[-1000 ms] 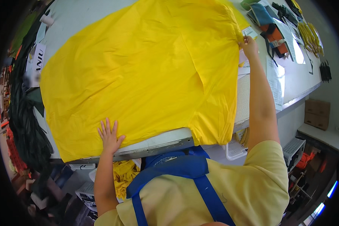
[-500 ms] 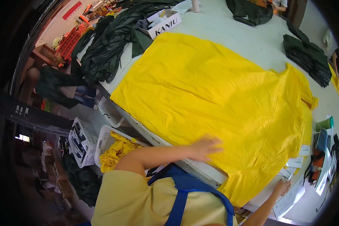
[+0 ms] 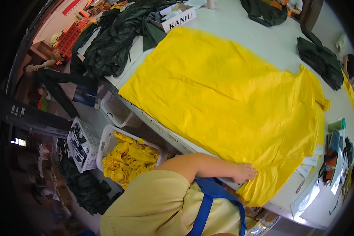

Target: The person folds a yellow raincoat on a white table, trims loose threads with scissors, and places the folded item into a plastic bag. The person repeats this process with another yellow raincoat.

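A large yellow garment [image 3: 220,94] of thin, creased fabric lies spread across the pale table. It looks like a raincoat, though its full shape is hard to make out. My left hand [image 3: 244,172] rests on its near edge, palm down with fingers stretched out. From there a narrower yellow part, perhaps a sleeve, hangs toward the table's front edge. My right hand is out of sight. Beside the garment's right end lie white paper sheets [image 3: 310,160] and a small slender tool [image 3: 300,186] whose kind I cannot make out.
Dark green garments [image 3: 112,45] are heaped at the far left, near a white box [image 3: 173,19]. More folded ones [image 3: 320,63] lie right. A white basket [image 3: 100,151] of yellow fabric stands below the table edge. A green cup [image 3: 337,125] is at right. A person [image 3: 84,94] works at left.
My left hand has moved right and come down onto the garment's near edge. My right hand, before by the papers at right, has left the view. The view has shifted slightly.
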Tool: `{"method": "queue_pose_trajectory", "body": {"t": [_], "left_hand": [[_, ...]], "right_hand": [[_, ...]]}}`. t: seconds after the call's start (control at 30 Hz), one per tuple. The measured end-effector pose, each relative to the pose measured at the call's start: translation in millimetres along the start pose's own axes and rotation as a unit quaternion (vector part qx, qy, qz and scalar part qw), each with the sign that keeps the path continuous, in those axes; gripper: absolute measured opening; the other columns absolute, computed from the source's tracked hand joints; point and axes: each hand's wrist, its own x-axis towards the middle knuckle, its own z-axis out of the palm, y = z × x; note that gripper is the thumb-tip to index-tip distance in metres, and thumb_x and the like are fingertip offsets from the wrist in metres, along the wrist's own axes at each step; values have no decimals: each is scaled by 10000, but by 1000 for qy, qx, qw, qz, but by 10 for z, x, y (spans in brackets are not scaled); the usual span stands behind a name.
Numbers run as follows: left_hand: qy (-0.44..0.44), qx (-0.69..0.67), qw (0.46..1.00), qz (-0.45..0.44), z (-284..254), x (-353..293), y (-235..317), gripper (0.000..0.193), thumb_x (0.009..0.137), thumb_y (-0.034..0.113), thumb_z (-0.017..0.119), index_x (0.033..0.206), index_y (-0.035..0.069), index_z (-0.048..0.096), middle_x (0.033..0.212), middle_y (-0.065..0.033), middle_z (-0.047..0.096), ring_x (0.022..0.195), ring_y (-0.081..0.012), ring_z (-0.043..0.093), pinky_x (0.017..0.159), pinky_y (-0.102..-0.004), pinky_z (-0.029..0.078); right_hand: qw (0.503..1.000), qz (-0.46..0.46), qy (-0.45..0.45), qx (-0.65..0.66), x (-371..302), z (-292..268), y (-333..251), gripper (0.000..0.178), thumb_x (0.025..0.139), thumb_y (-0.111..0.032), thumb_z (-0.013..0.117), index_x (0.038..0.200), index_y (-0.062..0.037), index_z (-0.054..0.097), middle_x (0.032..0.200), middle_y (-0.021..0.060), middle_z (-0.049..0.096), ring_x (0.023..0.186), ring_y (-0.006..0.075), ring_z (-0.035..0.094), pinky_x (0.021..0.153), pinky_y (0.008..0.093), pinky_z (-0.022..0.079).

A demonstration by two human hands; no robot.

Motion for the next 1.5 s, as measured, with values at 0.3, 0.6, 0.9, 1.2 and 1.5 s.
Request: {"method": "queue_pose_trajectory", "body": {"t": [0.3,0.6,0.9,1.2,1.5], "left_hand": [[42,-152,986,-60,-427,-149,181,720,667,107,702,1318,-3,416,1356,-199,434,1238,-360,418,1057,-395,325],[129,-144,962,-191,-335,-528,226,574,835,395,567,1323,117,449,1309,-160,487,1194,-348,453,1031,-427,328],[164,-159,968,-106,-560,-1211,341,521,761,260,673,1223,70,527,1231,-117,538,1136,-313,491,958,-468,378],[103,30,915,-390,-891,-1945,261,544,746,268,697,1254,154,541,1316,-152,470,1180,-344,437,973,-476,353],[572,-21,513,-640,-767,-2767,-154,605,871,241,619,1362,44,326,1350,-212,281,1185,-407,342,1008,-470,282]], "right_hand": [[931,-157,-166,284,-1564,528,-1180,382,938,-230,412,1249,-30,507,1290,143,521,1174,306,493,998,457,359],[423,-576,-504,-485,-1805,2118,-1087,504,752,13,531,1251,-60,517,1278,172,515,1204,348,473,1040,424,353],[406,-701,-108,-576,572,2605,-2806,336,830,-71,529,1165,-55,554,1210,136,551,1170,321,474,975,400,390],[321,-511,-214,-768,1069,2860,-3500,269,864,-245,499,1003,-63,640,871,211,637,862,369,595,836,418,447],[391,-680,-253,-566,4,2897,-2205,416,753,-91,653,1152,-57,539,1064,134,566,1032,335,507,901,415,407]]}}
